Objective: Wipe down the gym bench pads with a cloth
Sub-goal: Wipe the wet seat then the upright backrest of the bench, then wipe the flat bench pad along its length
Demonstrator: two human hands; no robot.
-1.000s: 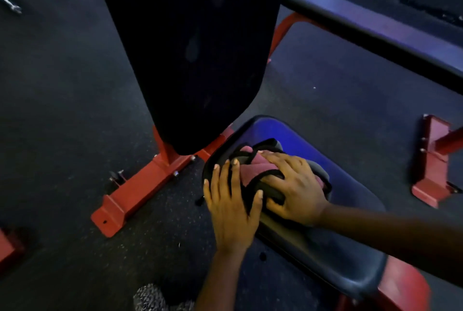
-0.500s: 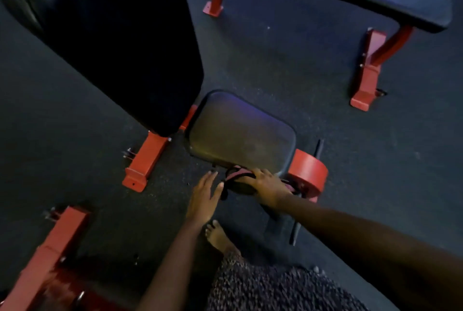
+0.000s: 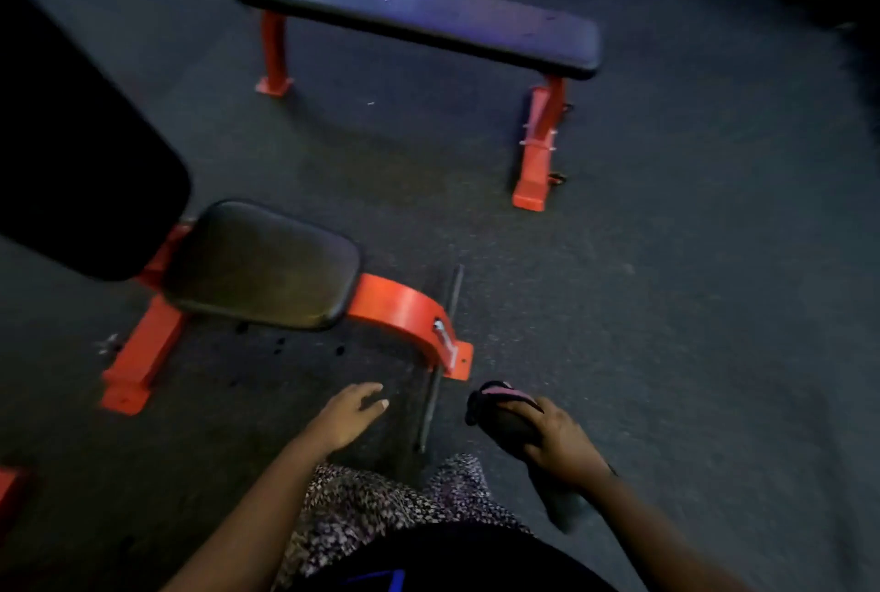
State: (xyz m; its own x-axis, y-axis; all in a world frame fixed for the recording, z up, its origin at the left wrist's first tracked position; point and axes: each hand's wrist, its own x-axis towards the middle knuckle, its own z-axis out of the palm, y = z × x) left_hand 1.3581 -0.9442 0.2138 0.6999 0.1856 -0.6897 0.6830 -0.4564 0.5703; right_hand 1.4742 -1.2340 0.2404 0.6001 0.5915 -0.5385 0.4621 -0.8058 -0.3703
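- Cloth (image 3: pixel 505 415): a dark, bunched fabric with a pink band at its forward end. It is carried in the air above the floor, just right of the foot of the red frame (image 3: pixel 405 310), and touches no pad.
- Handling, as we judge it: the cloth looks light, soft and limp, so it should fold to any contour and cannot be damaged by pressure. We would take it as a wad under a flat palm, so that the fingers spread the load while it slides.
- Right grip (image 3: pixel 557 441): the fingers curl over the top of the cloth and clasp it. The thumb is hidden beneath.
- Left grip (image 3: pixel 350 410): the fingers are relaxed and slightly spread, with nothing in them. The hand hovers over the floor near the frame's foot.
- Seat pad (image 3: pixel 262 265): a rounded-corner cushion with a smooth, vinyl-like skin and a dull sheen. We expect a cloth to glide over it easily.
- Back pad (image 3: pixel 71 153): a large, black, inclined slab, partly cut off at the left edge.
- Flat bench (image 3: pixel 414 12): a long, narrow pad with a bluish gloss and a few pale specks, on red legs, well apart from both hands.
- Floor (image 3: pixel 666 305): dark, speckled and rubber-like. A thin dark bar (image 3: pixel 440 353) lies on it between the two hands.
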